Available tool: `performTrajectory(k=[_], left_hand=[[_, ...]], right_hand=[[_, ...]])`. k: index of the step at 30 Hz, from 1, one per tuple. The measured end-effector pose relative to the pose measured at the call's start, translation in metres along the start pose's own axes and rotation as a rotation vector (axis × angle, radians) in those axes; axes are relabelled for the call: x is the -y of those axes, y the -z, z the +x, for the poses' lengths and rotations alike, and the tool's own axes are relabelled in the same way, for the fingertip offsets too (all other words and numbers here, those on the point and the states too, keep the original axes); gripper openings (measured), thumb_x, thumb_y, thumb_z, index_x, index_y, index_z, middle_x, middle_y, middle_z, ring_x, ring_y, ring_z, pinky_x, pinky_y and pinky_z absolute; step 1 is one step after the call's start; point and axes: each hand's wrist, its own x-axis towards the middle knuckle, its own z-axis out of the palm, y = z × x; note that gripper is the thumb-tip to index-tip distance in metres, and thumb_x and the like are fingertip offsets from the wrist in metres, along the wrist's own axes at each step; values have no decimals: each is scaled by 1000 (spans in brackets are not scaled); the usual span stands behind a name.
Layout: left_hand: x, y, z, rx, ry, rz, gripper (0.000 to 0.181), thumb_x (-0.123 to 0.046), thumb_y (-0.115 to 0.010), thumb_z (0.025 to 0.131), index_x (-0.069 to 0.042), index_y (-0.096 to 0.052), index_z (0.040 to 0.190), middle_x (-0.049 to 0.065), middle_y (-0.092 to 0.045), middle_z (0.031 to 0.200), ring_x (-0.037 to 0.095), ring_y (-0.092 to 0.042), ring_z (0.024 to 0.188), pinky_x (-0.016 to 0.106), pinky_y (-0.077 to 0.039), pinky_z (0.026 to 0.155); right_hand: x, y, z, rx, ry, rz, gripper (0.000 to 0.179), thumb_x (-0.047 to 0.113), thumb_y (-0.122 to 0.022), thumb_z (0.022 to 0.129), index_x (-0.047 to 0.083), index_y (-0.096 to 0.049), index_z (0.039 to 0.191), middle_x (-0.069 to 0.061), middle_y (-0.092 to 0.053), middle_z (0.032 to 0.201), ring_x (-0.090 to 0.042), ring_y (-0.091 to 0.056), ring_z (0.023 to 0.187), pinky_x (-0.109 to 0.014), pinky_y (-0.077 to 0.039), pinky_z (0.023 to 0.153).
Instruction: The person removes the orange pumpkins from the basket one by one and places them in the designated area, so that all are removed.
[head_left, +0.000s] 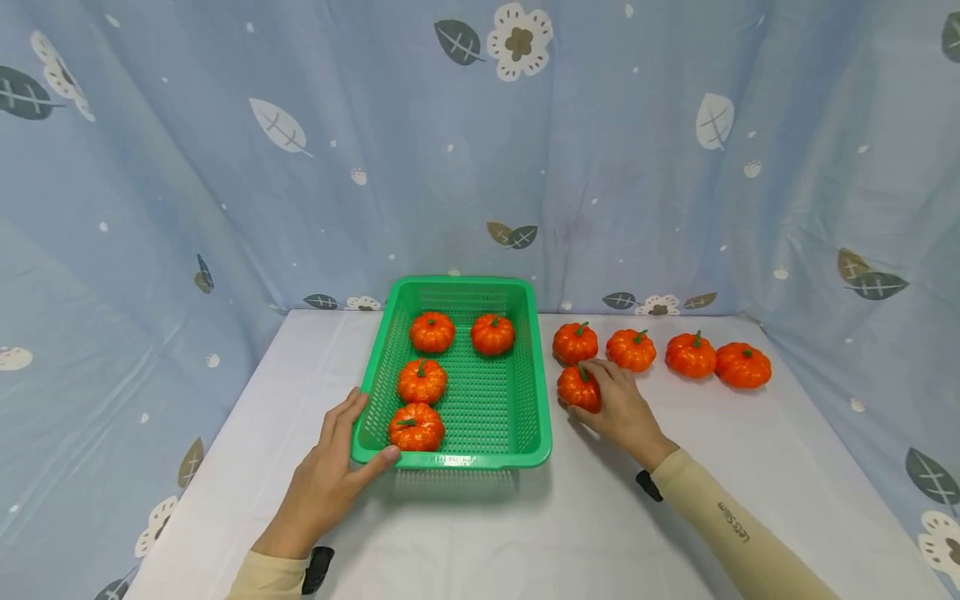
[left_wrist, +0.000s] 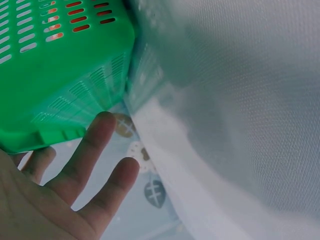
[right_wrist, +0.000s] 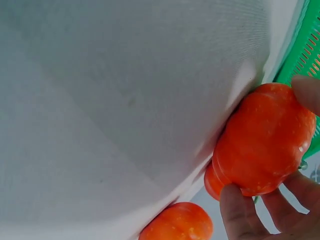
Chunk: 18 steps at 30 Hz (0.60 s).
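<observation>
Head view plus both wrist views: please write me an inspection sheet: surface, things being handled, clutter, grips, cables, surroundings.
Surface: white tabletop
Job's things: green basket containing four orange pumpkins; right of it, a row of four more plus one held pumpkin
Clutter: nothing seen
Grips: left grip rests at basket's near left corner; right grip pinches the held pumpkin
Cables: nothing seen
Surroundings: blue patterned curtain behind and at both sides

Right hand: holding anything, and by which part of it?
Yes, the front pumpkin outside the basket. The right hand grips it by its sides, thumb on one, fingers on the other.
</observation>
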Motion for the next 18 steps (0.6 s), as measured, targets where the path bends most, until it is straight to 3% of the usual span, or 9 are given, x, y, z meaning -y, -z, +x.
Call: performTrajectory(k=[18], left_hand=[[0,0,0,6,5,-15,86,-52,-66,96,-23,-20,162,2,-17,167,44,-46,136,66,-44,95]], right_hand=[[0,2,-3,17,-14,30,83,31,-88,80,7,-46,147,-20,-42,150,-41,-38,137,-64,-40,105]])
